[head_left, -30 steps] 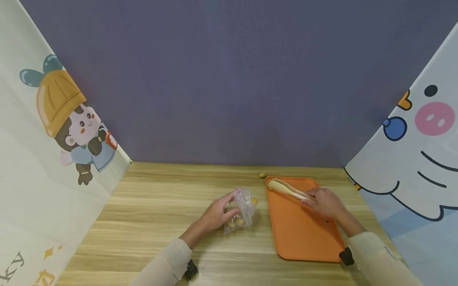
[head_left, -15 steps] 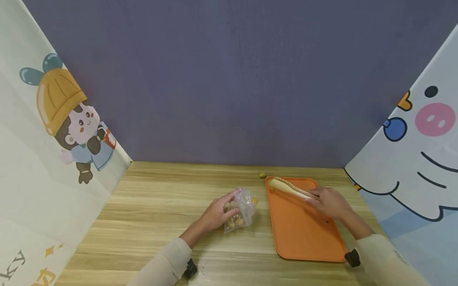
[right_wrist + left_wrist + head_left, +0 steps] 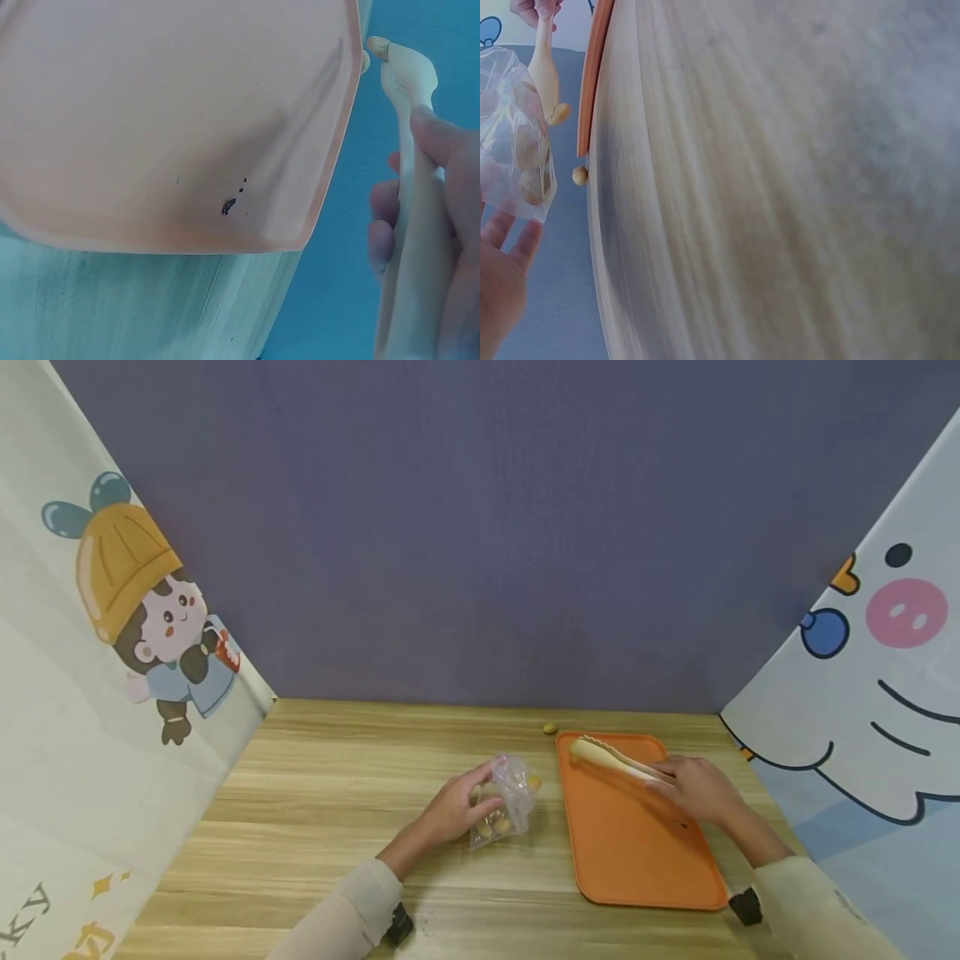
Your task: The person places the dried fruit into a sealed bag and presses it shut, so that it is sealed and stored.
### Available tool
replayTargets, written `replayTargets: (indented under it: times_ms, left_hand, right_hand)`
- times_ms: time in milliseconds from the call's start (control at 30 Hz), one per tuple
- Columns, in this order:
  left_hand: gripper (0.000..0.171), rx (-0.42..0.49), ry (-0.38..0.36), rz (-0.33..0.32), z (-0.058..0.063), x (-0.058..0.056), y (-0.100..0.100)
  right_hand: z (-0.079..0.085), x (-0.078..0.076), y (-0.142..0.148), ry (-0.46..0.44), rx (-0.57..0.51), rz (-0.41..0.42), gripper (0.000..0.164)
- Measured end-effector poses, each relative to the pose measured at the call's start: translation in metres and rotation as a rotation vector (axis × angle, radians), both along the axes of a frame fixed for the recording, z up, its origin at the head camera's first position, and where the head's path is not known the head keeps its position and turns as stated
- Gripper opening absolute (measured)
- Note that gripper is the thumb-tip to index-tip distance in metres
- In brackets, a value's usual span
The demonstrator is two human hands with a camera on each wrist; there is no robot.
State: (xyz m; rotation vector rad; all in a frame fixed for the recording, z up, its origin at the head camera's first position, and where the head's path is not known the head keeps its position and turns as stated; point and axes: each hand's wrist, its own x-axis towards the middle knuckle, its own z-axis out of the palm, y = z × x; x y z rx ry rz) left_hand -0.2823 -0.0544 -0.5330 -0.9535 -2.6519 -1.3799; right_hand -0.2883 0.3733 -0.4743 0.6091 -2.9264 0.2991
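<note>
In the head view, my left hand [image 3: 455,806] holds a clear plastic bag [image 3: 516,789] with its fingers and thumb. Several tan, nut-like pieces show through the plastic, also in the left wrist view's bag [image 3: 526,146]. My right hand [image 3: 697,787] grips cream tongs [image 3: 603,757] over the orange tray [image 3: 637,852]. At the tips of the tongs [image 3: 420,255] in the right wrist view is a small tan nut-like piece [image 3: 379,49], pinched between them. A yellowish piece [image 3: 533,783] shows at the bag's right edge; whether it is inside I cannot tell.
Another nut-like piece [image 3: 551,727] lies on the wooden table [image 3: 322,793] behind the tray's far left corner. Dark marks [image 3: 229,205] show on the tray surface. A dark blue panel [image 3: 480,543] rises at the back, with printed cloths at both sides.
My right hand and the tongs have shifted slightly to the right over the tray, with the piece at the tips. The left hand and the bag stay where they were.
</note>
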Motion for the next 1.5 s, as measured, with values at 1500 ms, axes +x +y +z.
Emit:
replayTargets:
  times_ms: [1500]
  left_hand:
    - [0.067,0.003,0.024,0.001,-0.004,0.0,0.0]
  right_hand:
    - [-0.02,0.004,-0.003,-0.031,0.03,-0.013,0.034]
